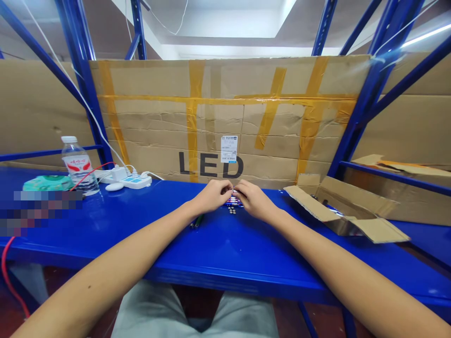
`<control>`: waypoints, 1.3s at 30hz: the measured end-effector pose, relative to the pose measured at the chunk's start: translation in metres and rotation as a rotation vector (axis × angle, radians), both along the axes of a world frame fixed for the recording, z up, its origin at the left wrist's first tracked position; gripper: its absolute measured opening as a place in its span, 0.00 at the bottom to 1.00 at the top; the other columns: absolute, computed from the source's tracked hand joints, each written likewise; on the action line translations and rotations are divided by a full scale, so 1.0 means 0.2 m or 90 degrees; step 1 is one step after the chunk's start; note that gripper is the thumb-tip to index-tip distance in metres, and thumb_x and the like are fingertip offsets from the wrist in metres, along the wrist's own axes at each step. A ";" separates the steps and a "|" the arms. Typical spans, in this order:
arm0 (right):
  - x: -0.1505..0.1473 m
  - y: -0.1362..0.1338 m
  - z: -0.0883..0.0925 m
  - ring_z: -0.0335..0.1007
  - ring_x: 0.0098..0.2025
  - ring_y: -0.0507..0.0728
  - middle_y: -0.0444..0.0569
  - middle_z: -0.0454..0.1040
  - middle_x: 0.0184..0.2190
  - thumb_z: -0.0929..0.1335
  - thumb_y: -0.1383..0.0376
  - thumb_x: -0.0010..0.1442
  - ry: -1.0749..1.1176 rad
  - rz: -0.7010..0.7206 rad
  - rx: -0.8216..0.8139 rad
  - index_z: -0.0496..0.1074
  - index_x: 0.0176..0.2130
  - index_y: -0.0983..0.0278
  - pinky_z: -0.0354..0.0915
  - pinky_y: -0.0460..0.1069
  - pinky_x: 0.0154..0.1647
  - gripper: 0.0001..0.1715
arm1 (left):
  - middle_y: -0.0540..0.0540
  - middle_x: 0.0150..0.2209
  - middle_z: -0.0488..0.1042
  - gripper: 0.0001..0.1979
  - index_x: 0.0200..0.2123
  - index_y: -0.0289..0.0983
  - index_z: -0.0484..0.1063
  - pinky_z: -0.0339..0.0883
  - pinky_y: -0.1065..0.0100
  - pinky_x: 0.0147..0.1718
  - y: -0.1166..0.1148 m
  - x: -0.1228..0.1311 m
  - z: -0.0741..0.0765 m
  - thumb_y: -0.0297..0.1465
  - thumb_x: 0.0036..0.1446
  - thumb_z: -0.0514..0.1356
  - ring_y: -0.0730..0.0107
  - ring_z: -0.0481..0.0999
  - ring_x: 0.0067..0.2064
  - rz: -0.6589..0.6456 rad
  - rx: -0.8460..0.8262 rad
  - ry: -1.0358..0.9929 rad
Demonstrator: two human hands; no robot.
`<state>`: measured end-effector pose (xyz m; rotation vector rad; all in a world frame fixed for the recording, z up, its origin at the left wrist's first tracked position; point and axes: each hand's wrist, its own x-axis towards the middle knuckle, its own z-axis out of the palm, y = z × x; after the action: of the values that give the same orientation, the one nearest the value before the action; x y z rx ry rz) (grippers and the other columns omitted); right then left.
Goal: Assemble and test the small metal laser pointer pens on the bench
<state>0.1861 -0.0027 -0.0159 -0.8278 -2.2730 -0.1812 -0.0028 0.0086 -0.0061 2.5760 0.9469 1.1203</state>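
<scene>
My left hand [212, 195] and my right hand [254, 201] meet at the far side of the blue table, fingers bent and pinched close together. What sits between the fingertips is too small and too covered to make out. Just beneath them lies a bunch of shiny blue, red and silver slim pieces [233, 201], partly hidden by my fingers. In front of it several small round silvery pieces [231, 211] rest on the tabletop. Beside my left wrist lie dark slender sticks [196, 222] with bright ends, partly under the wrist.
The blue tabletop [218, 249] belongs to a metal rack. At right stands an opened cardboard box [343, 206] with slim items inside. A water bottle [78, 164], a green packet [47, 183] and a power strip [132, 180] are at left. A big taped carton [158, 126] forms the back.
</scene>
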 end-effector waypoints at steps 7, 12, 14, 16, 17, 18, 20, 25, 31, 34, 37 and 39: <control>0.00 0.00 0.02 0.64 0.39 0.57 0.50 0.67 0.37 0.63 0.75 0.51 0.105 0.031 -0.056 0.64 0.40 0.63 0.62 0.52 0.40 0.15 | 0.51 0.26 0.73 0.05 0.31 0.36 0.71 0.59 0.72 0.28 0.02 -0.01 0.00 0.27 0.56 0.56 0.73 0.69 0.28 -0.003 0.009 -0.021; 0.00 0.02 0.04 0.62 0.33 0.54 0.45 0.68 0.30 0.64 0.71 0.51 0.210 0.022 -0.157 0.64 0.33 0.62 0.60 0.50 0.36 0.06 | 0.50 0.30 0.75 0.05 0.34 0.36 0.71 0.62 0.70 0.31 0.01 0.00 0.01 0.28 0.58 0.55 0.73 0.71 0.30 0.013 0.033 -0.046; -0.01 0.04 0.03 0.64 0.33 0.53 0.44 0.69 0.30 0.67 0.66 0.51 0.291 0.046 -0.223 0.64 0.32 0.63 0.62 0.50 0.36 0.06 | 0.48 0.34 0.76 0.07 0.39 0.36 0.71 0.65 0.69 0.34 -0.01 0.01 0.01 0.28 0.59 0.54 0.71 0.72 0.33 0.009 0.055 -0.045; -0.02 0.05 0.02 0.65 0.32 0.53 0.44 0.70 0.29 0.69 0.63 0.49 0.366 0.072 -0.295 0.64 0.32 0.63 0.63 0.50 0.35 0.11 | 0.45 0.39 0.75 0.11 0.45 0.36 0.70 0.67 0.66 0.39 -0.03 0.02 0.01 0.29 0.59 0.55 0.68 0.73 0.38 -0.002 0.095 -0.008; -0.02 0.05 0.02 0.66 0.31 0.53 0.43 0.70 0.28 0.70 0.62 0.49 0.393 0.080 -0.330 0.64 0.31 0.63 0.63 0.49 0.34 0.12 | 0.43 0.42 0.74 0.14 0.48 0.36 0.69 0.67 0.63 0.42 -0.04 0.03 0.01 0.30 0.58 0.56 0.65 0.73 0.42 -0.006 0.121 0.021; -0.03 0.05 0.02 0.66 0.30 0.52 0.43 0.70 0.27 0.71 0.61 0.48 0.415 0.086 -0.361 0.64 0.31 0.63 0.64 0.49 0.32 0.13 | 0.41 0.44 0.73 0.17 0.51 0.36 0.67 0.67 0.60 0.45 -0.05 0.04 0.01 0.30 0.57 0.57 0.61 0.72 0.46 -0.007 0.148 0.052; -0.04 0.05 0.02 0.67 0.27 0.52 0.42 0.71 0.24 0.72 0.59 0.47 0.446 0.090 -0.411 0.63 0.30 0.62 0.65 0.49 0.30 0.15 | 0.39 0.49 0.70 0.25 0.55 0.37 0.63 0.65 0.56 0.51 -0.06 0.05 0.00 0.31 0.54 0.61 0.55 0.68 0.52 0.000 0.189 0.103; -0.03 0.04 0.05 0.67 0.22 0.51 0.41 0.71 0.19 0.75 0.57 0.43 0.455 0.076 -0.471 0.65 0.26 0.63 0.65 0.48 0.27 0.19 | 0.36 0.54 0.67 0.35 0.61 0.35 0.54 0.63 0.53 0.53 -0.04 0.06 -0.02 0.31 0.51 0.64 0.52 0.65 0.56 0.009 0.210 0.154; -0.02 0.05 0.04 0.67 0.21 0.51 0.43 0.71 0.17 0.76 0.55 0.42 0.408 0.065 -0.511 0.65 0.26 0.64 0.64 0.47 0.24 0.21 | 0.39 0.51 0.70 0.32 0.54 0.36 0.61 0.64 0.56 0.50 -0.02 0.03 0.01 0.35 0.47 0.68 0.53 0.69 0.52 -0.008 0.199 0.193; 0.01 0.05 0.06 0.69 0.23 0.53 0.46 0.73 0.21 0.74 0.52 0.46 0.343 0.053 -0.546 0.67 0.29 0.65 0.66 0.49 0.27 0.22 | 0.39 0.48 0.71 0.28 0.51 0.36 0.64 0.64 0.56 0.48 -0.02 0.02 0.02 0.38 0.48 0.67 0.54 0.70 0.49 0.011 0.197 0.188; 0.09 0.05 0.12 0.69 0.24 0.54 0.49 0.73 0.22 0.70 0.51 0.54 0.165 -0.086 -0.471 0.68 0.26 0.65 0.64 0.49 0.26 0.20 | 0.38 0.46 0.71 0.29 0.50 0.34 0.64 0.65 0.56 0.46 -0.02 0.01 0.02 0.43 0.49 0.66 0.53 0.71 0.48 0.052 0.181 0.151; 0.16 0.04 0.17 0.68 0.24 0.55 0.49 0.71 0.19 0.71 0.56 0.51 -0.043 -0.237 -0.378 0.66 0.19 0.64 0.62 0.50 0.27 0.18 | 0.38 0.46 0.71 0.32 0.51 0.34 0.64 0.65 0.56 0.47 -0.03 0.01 0.02 0.46 0.49 0.65 0.53 0.71 0.49 0.062 0.159 0.121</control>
<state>0.2184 0.0056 0.0171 -1.5683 -2.2365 0.3226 -0.0004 0.0030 -0.0017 2.9089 1.0445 1.0949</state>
